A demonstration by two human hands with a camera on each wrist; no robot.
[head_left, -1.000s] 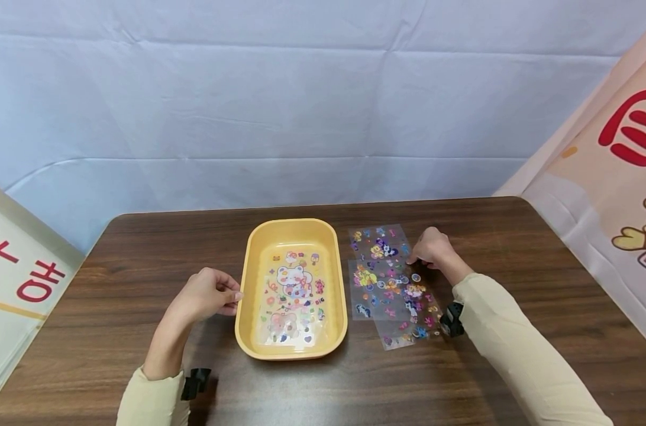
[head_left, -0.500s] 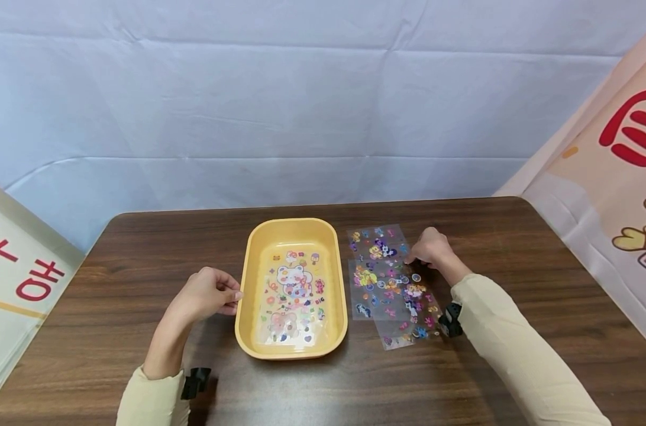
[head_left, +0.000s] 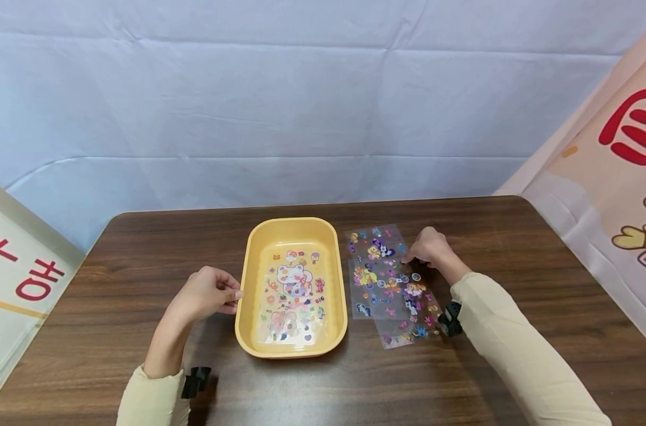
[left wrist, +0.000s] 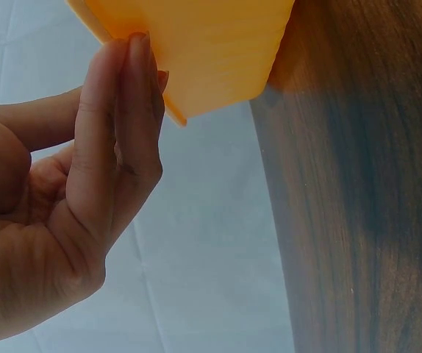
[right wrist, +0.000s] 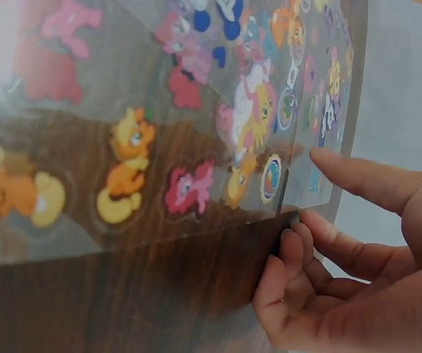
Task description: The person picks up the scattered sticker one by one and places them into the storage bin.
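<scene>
My left hand (head_left: 212, 292) pinches the left rim of a yellow plastic tray (head_left: 243, 322). In the left wrist view the fingertips (left wrist: 139, 44) meet at the tray's edge. Inside the tray lie clear sticker sheets (head_left: 296, 281) with bear pictures. My right hand (head_left: 432, 247) is at the right edge of the far clear sticker sheet (head_left: 376, 242), which carries small pony figures. Its thumb and index stand apart in the right wrist view, with fingertips (right wrist: 304, 215) right at the sheet's edge and the other fingers bent. More pony sticker sheets (head_left: 403, 313) overlap nearer to me.
All of it rests on a dark wooden table (head_left: 301, 393). A pale cloth (head_left: 312, 106) hangs behind the far edge. Printed banners stand at the left (head_left: 14, 284) and right (head_left: 621, 195). Each wrist wears a small black camera.
My right hand has moved slightly left, and the far sticker sheet has slid a little left with it. The left hand keeps its place at the tray rim.
</scene>
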